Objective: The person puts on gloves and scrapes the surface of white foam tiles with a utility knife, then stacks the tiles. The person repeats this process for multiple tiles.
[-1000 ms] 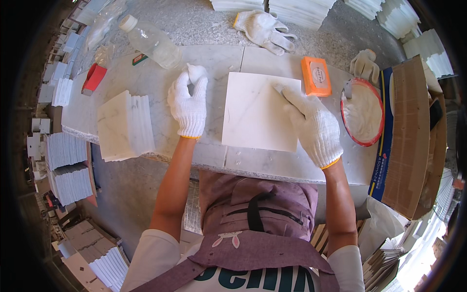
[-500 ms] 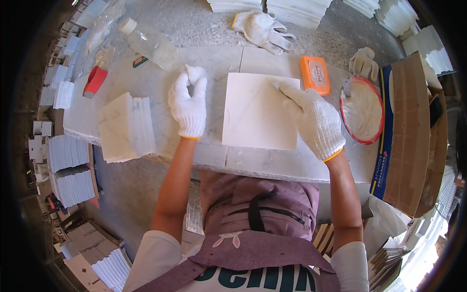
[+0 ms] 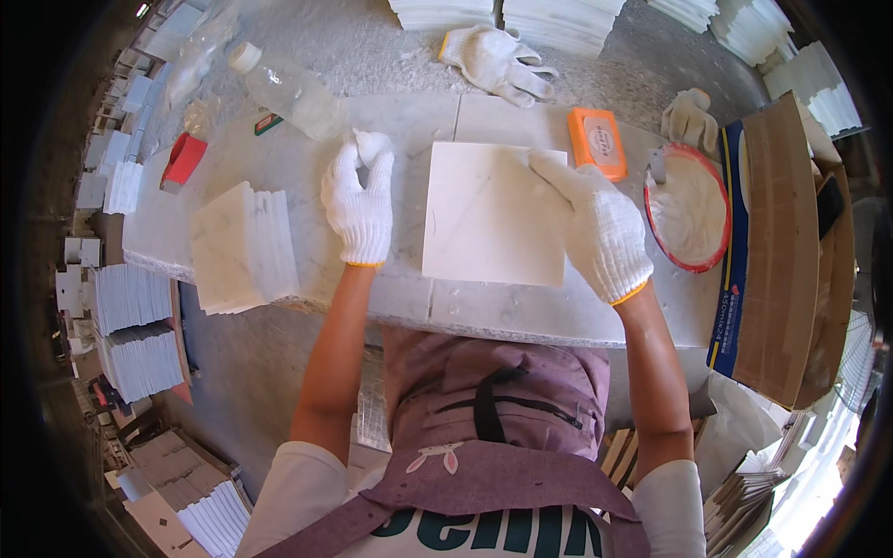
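Note:
A square white marble tile (image 3: 474, 219) lies flat on the stone worktop in front of me. My right hand (image 3: 600, 219), in a white knit glove, rests over the tile's right part, its fingers stretched toward the upper left. Those fingers are partly hidden by the back of the hand. To the left of the tile, my gloved left hand (image 3: 358, 205) is raised, thumb and fingers pinched together in a ring. A small white lump (image 3: 372, 142) shows at the fingertips; I cannot make out what it is.
Left stand several marble tiles (image 3: 228, 246), a red holder (image 3: 183, 160) and a clear bottle (image 3: 293, 93). Beyond the tile lie a loose glove (image 3: 498, 63) and an orange hand pad (image 3: 598, 141). Right are a red-rimmed bowl of white paste (image 3: 690, 214) and a cardboard box (image 3: 777, 251).
My right hand's fingers have shifted slightly on the tile and lie closer together. My left hand keeps its pinch. The whole view has moved a little.

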Action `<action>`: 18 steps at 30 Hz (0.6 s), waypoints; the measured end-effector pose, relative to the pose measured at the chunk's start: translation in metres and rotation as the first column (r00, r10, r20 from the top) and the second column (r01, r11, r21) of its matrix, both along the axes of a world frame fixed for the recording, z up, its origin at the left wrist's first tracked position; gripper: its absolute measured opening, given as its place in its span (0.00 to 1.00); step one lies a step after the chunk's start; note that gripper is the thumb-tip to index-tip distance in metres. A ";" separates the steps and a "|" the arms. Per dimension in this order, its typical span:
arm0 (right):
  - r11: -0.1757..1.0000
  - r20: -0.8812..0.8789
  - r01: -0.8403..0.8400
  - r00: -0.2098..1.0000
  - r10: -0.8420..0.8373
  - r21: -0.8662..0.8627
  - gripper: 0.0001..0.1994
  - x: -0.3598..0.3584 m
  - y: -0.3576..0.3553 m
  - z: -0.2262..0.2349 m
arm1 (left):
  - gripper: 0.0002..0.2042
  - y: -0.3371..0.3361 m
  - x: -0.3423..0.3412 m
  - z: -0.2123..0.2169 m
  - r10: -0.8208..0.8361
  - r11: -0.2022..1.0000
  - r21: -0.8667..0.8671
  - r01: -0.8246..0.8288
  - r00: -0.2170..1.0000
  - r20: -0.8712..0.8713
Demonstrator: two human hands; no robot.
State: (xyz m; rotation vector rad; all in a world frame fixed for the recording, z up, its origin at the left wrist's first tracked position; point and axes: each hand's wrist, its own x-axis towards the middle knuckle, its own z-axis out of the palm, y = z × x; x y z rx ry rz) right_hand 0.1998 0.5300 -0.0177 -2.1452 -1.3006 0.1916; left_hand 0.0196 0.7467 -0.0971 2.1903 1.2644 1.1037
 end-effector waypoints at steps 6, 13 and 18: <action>0.954 0.166 -0.020 0.983 0.073 -0.300 0.18 -0.009 -0.021 -0.001 | 0.17 -0.002 0.001 0.003 -0.044 0.998 -0.030 0.046 0.997 0.063; 0.994 0.028 -0.030 0.999 0.034 -0.107 0.19 -0.014 -0.043 0.001 | 0.17 -0.004 0.002 0.001 0.017 1.000 -0.020 -0.017 0.999 0.043; 0.998 0.039 0.040 0.999 -0.038 -0.041 0.19 -0.010 -0.016 -0.002 | 0.18 0.001 0.000 0.001 -0.031 1.000 -0.002 0.031 0.999 0.028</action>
